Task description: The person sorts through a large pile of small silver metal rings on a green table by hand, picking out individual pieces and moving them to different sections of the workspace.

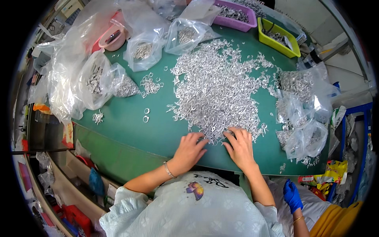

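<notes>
A broad pile of small silver metal pieces (217, 87), many of them ring- or loop-shaped, covers the middle of the frame, spread over a green counter (126, 132). At its lower edge are two bare hands. The left hand (188, 152) has its fingers loosely curled, with the thumb apart from them. The right hand (240, 151) has its fingers slightly spread and its thumb out to the side. Whether a piece sits under any fingertip I cannot tell. A bracelet (169, 170) circles the left wrist.

Left of the pile lie two separate rings (146, 119), a small heap (151, 85) above them, and a little bunch of pieces (98, 117) farther left. Clear plastic bags holding more pieces stand at the upper left, near a pink bowl (115, 46). A purple tray (246, 27) and a yellow-green tray (272, 41), both holding metal pieces, are at the upper right. More filled bags (302, 85) line the counter's right side. At the lower right shows another person's blue glove (292, 196).
</notes>
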`<control>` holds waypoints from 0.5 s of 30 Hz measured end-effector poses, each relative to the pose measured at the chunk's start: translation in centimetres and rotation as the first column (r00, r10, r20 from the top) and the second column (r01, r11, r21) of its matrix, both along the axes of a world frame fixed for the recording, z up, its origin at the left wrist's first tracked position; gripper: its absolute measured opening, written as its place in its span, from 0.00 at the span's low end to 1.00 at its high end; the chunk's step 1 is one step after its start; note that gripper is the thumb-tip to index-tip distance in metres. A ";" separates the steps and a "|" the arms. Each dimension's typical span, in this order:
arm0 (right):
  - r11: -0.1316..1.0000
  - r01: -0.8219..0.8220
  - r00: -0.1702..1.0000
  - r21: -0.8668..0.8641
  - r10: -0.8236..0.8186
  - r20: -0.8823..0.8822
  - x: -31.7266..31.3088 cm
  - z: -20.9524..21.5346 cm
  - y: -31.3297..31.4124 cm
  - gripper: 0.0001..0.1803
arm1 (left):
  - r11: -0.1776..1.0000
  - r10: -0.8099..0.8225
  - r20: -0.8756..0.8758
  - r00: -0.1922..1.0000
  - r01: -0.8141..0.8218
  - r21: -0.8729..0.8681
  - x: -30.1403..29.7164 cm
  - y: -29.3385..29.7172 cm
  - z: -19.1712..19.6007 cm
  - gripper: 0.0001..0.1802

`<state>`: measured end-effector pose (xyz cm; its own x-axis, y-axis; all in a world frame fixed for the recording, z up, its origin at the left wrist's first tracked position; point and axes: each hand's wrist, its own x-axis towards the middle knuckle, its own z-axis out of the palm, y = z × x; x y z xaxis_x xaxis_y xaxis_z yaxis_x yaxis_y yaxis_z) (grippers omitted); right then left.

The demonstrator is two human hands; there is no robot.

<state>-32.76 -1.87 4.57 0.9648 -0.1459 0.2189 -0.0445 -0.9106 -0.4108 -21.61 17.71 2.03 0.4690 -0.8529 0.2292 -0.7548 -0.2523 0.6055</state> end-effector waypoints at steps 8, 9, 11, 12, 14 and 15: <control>0.969 0.238 0.957 0.074 -0.247 0.155 -2.2 -2.2 0.0 0.16 | 0.990 0.117 -0.060 0.991 -0.121 -0.066 -1.5 -0.5 -1.5 0.19; 0.961 0.259 0.945 0.097 -0.273 0.181 -1.6 -1.8 0.3 0.16 | 0.993 0.104 -0.011 0.994 -0.105 -0.053 -1.8 -1.5 -0.9 0.19; 0.974 0.216 0.975 -0.067 -0.213 0.057 -0.6 -1.6 1.0 0.19 | 0.996 0.084 0.080 0.993 -0.082 -0.028 -2.3 -3.2 -0.2 0.19; 0.973 0.227 0.972 -0.047 -0.223 0.080 -0.5 -2.3 0.9 0.17 | 0.995 0.103 0.075 0.992 -0.101 -0.020 -2.0 -3.8 -1.0 0.19; 0.966 0.256 0.960 -0.032 -0.250 0.126 -1.4 -2.9 0.4 0.12 | 0.989 0.146 0.114 0.983 -0.149 0.014 -1.6 -3.2 -1.7 0.19; 0.962 0.269 0.954 -0.040 -0.261 0.148 -2.4 -3.0 -0.4 0.10 | 0.984 0.172 0.133 0.976 -0.178 0.029 -1.0 -2.7 -1.9 0.18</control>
<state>-35.14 -2.28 1.59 0.8524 -0.3749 0.3645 -0.2334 -0.8966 -0.3764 -22.63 15.03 0.10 0.5805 -0.7701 0.2646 -0.7680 -0.4098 0.4923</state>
